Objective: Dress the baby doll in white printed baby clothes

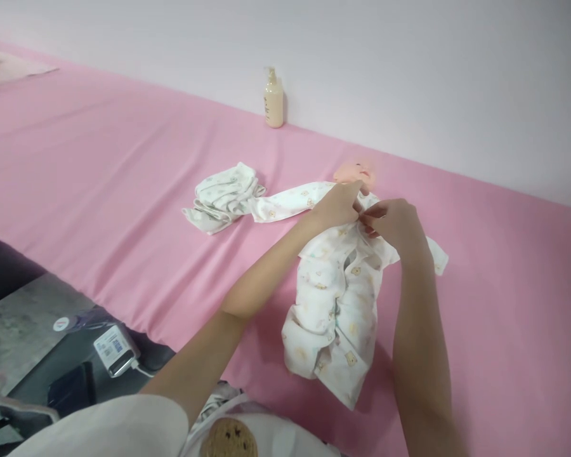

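A baby doll lies on its back, dressed in white baby clothes with a small printed pattern. One sleeve stretches out to the left and the other to the right. At the collar, just below the doll's chin, my left hand and my right hand meet with fingertips pinched on the front edges of the clothes. Further down, the front closure shows gaps. What exactly sits between the fingertips is partly hidden by the hands. The lower end of the clothes is loosely folded.
A crumpled white patterned cloth touches the left sleeve's end. A pump bottle stands by the wall. The pink sheet covers the table. Lower left, a dark surface holds a white device with a cable and a phone-like dark object.
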The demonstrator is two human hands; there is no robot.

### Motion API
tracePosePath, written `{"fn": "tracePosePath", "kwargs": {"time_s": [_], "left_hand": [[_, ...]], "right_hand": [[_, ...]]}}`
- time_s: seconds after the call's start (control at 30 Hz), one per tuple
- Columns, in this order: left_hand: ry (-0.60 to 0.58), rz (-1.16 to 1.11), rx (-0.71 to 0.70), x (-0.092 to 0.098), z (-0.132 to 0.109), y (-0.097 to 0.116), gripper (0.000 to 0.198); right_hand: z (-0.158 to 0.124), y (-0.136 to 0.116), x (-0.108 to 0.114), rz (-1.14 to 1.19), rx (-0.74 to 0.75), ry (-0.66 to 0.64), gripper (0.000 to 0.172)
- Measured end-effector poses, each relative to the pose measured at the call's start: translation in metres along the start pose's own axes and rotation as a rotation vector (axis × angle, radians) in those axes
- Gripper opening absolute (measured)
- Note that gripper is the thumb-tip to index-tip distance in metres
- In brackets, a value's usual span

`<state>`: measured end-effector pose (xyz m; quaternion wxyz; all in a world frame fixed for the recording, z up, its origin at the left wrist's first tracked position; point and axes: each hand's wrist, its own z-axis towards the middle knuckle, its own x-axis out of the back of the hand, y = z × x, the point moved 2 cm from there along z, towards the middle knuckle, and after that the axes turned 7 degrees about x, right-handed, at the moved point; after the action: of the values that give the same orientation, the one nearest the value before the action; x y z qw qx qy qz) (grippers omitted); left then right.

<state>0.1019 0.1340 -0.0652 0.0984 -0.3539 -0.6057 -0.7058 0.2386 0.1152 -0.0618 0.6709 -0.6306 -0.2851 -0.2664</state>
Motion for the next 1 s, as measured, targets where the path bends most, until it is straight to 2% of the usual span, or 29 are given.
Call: {"fn": "tracePosePath", "kwargs": {"time_s": [0.13, 0.3, 0.43, 0.73, 0.9, 1.0], "left_hand": [[0.022, 0.038, -0.038, -0.003, 0.003, -0.005, 0.044], [0.01, 0.028, -0.05, -0.003, 0.006, -0.008, 0.042], [0.063, 0.055, -0.08, -0.006, 0.008, -0.01, 0.042], [0.045, -0.041, -0.05, -0.002, 0.008, -0.009, 0.041], [0.066, -0.102, -0.019, -0.002, 0.009, -0.009, 0.039], [0.087, -0.127, 0.025, -0.001, 0.009, -0.011, 0.039]], "right_hand": [[0.002, 0.005, 0.0, 0.014, 0.016, 0.008, 0.012], [0.005, 0.017, 0.001, 0.184, 0.0, -0.046, 0.013], [0.004, 0.017, 0.003, 0.274, -0.007, -0.071, 0.009], [0.001, 0.012, 0.006, 0.18, 0.02, -0.026, 0.014], [0.001, 0.009, 0.005, 0.164, 0.06, 0.002, 0.008], [0.001, 0.003, 0.0, 0.063, 0.113, 0.06, 0.006]]}}
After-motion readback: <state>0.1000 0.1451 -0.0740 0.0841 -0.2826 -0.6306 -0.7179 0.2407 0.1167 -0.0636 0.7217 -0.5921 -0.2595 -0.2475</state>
